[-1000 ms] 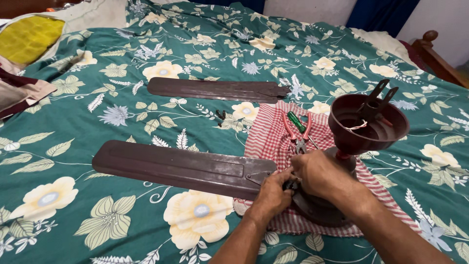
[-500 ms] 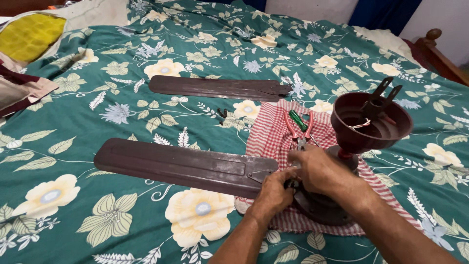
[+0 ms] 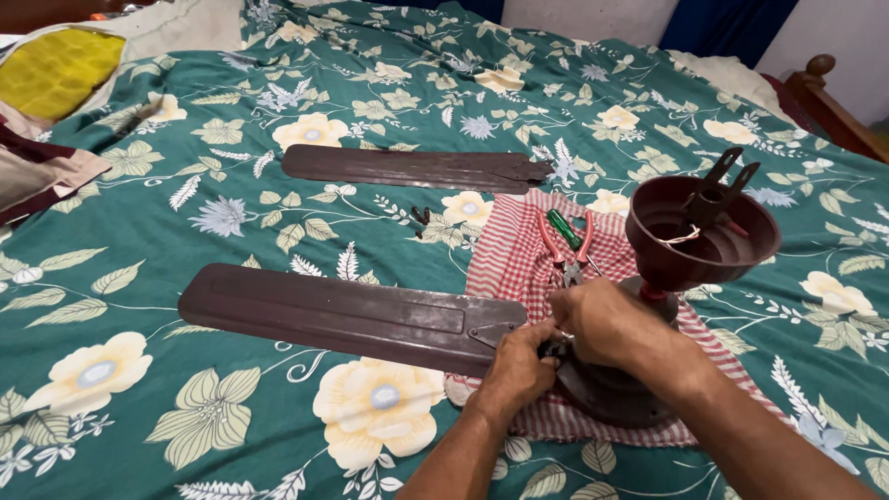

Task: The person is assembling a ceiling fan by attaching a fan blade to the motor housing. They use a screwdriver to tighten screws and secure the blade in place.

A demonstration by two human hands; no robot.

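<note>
Under both hands' pinching grip, the fan blade (image 3: 343, 318) meets the motor (image 3: 611, 389).

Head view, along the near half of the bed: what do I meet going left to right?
Near fan blade → left hand → right hand on the fan motor → dark red canopy cup, all over the checked cloth and floral bedsheet.

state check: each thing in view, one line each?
Left hand: at the inner end of the near blade, fingers on the joint.
Right hand: on the motor housing, at the same joint.
Near fan blade: flat on the bedsheet, inner end against the motor.
Far fan blade: lying loose, apart.
Fan motor: on the checked cloth.
Canopy cup: open side up.
Pliers: lying on the cloth, untouched.
Checked cloth: spread flat.
</note>
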